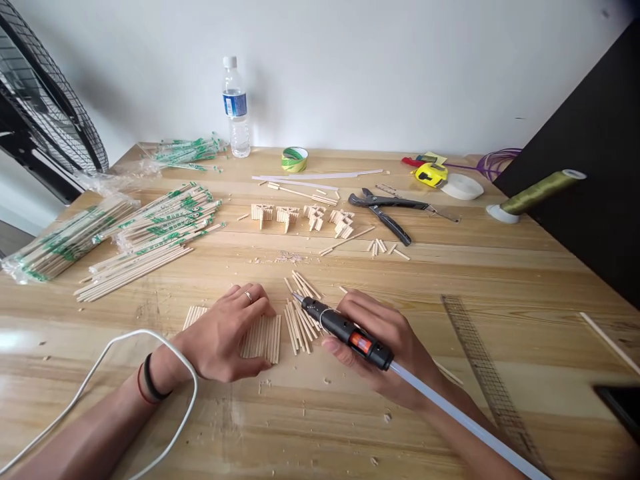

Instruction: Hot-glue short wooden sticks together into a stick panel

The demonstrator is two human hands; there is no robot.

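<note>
A black hot glue gun [345, 328] is in my right hand [385, 340], its nozzle pointing up and left over a loose pile of short wooden sticks [301, 327]. A long translucent glue stick [460, 413] runs out of its back end. My left hand [233, 333] is curled over a flat row of short wooden sticks [263, 339], laid side by side. The thumb is at the row's near edge and the index finger at its far edge. Part of the row lies hidden under the palm. Its left end [194, 317] shows beyond the hand.
Several small stepped stick pieces [287, 217] stand beyond my hands, with black cutters [383, 213] to their right. Bagged sticks [165, 220] lie left. A white cable [107, 347] crosses my left forearm. A clear ruler [483, 367], tape measure [431, 175] and water bottle [236, 110] are around.
</note>
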